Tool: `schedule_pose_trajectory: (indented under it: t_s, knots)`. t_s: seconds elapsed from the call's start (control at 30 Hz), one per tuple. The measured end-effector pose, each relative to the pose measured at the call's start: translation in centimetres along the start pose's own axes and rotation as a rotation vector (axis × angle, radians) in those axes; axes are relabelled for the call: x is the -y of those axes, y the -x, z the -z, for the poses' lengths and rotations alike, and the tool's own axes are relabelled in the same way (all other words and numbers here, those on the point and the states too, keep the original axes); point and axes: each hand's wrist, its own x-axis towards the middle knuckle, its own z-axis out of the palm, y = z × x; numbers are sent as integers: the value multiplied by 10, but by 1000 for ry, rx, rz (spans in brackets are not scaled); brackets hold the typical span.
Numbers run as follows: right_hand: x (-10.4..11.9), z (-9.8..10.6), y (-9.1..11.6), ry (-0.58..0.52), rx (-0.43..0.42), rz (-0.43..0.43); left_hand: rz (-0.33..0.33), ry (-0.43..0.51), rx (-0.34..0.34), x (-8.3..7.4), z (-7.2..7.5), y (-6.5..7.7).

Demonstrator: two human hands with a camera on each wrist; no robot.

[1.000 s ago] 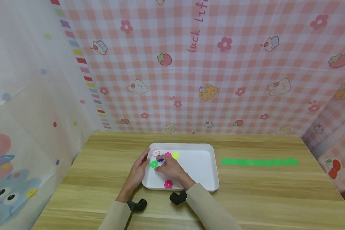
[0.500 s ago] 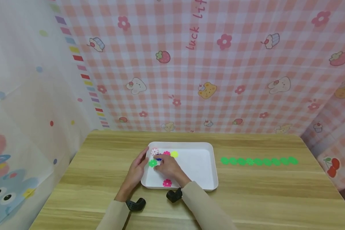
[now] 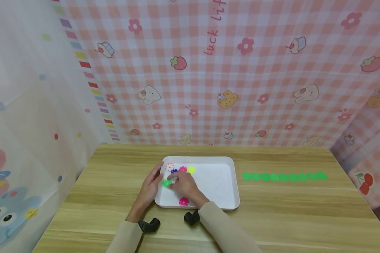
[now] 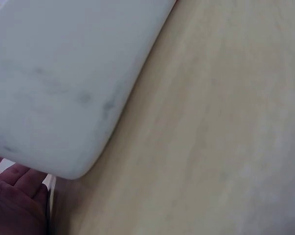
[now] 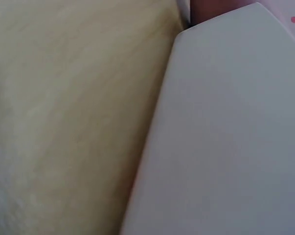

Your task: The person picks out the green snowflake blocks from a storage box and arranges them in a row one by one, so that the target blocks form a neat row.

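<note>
My left hand (image 3: 150, 186) lies along the left side of the white tray (image 3: 235, 189), its fingers fairly straight against the rim. In the left wrist view, part of that hand (image 4: 20, 200) shows beyond the tray corner. Over the tray's left half, my right hand (image 3: 185, 184) pinches a green notched snowflake disc (image 3: 166, 183) between thumb and forefinger; the fingers partly cover it. Close by in the tray are a white-and-pink disc (image 3: 169, 167), a mostly covered dark blue disc (image 3: 174, 171), a pink disc (image 3: 182, 169) and a yellow disc (image 3: 191, 170).
Another pink disc (image 3: 183, 201) lies by the tray's near wall. Right of the tray, a row of several green discs (image 3: 284, 177) stretches across the wooden table (image 3: 272, 218). A checked cloth (image 3: 209, 77) hangs behind the table.
My right thumb and forefinger have come down onto the green disc, which has shifted slightly toward me and left. The left hand stays at the tray's side.
</note>
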Motion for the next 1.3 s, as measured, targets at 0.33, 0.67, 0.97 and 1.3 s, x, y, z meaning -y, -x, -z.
schedule_pose_trajectory:
  t_s: [0.33, 0.67, 0.97, 1.3]
  knots:
    - [0, 2, 2, -38, 8, -48, -3, 20, -1, 0, 0, 0]
    - [1, 1, 3, -13, -5, -31, -20, 21, -6, 1, -1, -1]
    - [1, 1, 5, -25, -12, 24, -34, 26, -5, 2, -1, -1]
    - [2, 4, 6, -77, 21, 15, -39, 38, -2, 1, -1, -1]
